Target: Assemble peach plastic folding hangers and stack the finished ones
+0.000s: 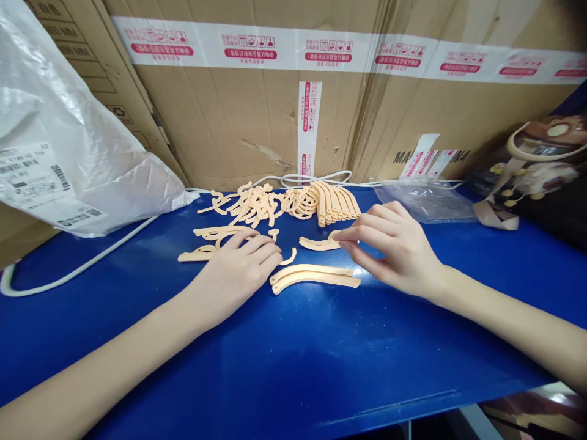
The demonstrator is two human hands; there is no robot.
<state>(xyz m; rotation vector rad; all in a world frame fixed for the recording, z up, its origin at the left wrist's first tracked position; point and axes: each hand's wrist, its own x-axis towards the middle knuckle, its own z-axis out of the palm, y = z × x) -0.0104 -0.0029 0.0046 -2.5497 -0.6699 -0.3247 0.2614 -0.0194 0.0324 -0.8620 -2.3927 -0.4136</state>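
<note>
My left hand (243,269) reaches over several beige plastic pieces, its fingers bent together and their tips partly hidden. A small curved hook (290,258) sticks out from under those fingers. Pinched at the fingertips of my right hand (389,244) is a small beige ring piece (335,236), mostly covered. Just below it lies a curved hanger arm (318,244). Two longer hanger arms (316,276) rest side by side between my hands. Left of my left hand are straighter beige pieces (197,255) and another hook end (274,233).
Behind are a pile of hooks (257,205), stacked rings (300,201) and a row of hanger arms (337,203) on the blue table (284,366). A white cable (82,278), plastic bag (426,198), grey parcel (82,140) and cardboard boxes (229,116) border it.
</note>
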